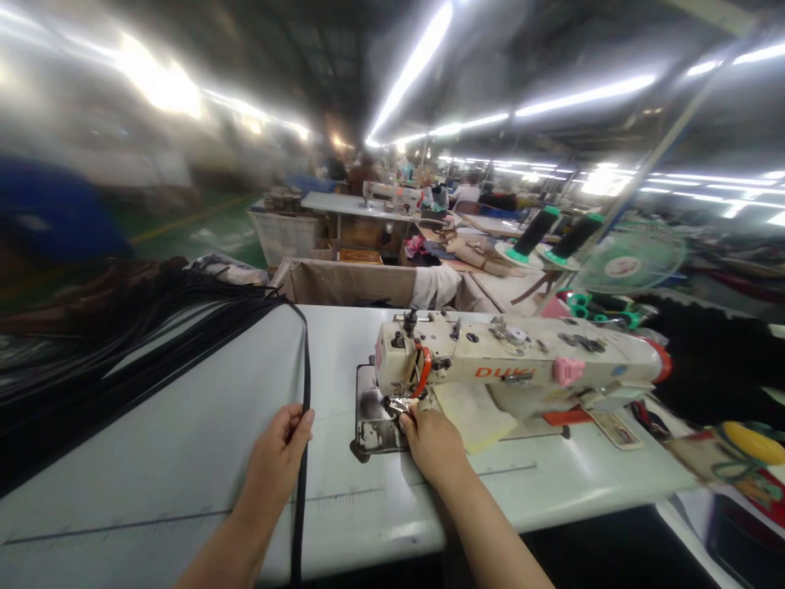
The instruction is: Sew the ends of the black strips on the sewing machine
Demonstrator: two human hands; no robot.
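Note:
A long black strap (pixel 306 352) runs from the bundle down the table toward its front edge. My left hand (pixel 279 450) is closed in a pinch on its edge, thumb uppermost. My right hand (pixel 434 446) is at the needle area of a white sewing machine (pixel 454 352), fingers closed beside the shiny metal parts near the presser foot (pixel 401 404). What those fingertips hold, if anything, is hidden. Beneath them lies the metal needle plate (pixel 374 425). A pale yellow sheet (pixel 478 413) lies under the machine arm.
Many black straps (pixel 153 352) lie heaped on the left of the white table (pixel 361 523), which has a printed ruler line. Behind it stands a cloth-lined bin (pixel 343 282). Black thread cones (pixel 532 233) and a fan (pixel 631 262) are at the right. People sit farther back.

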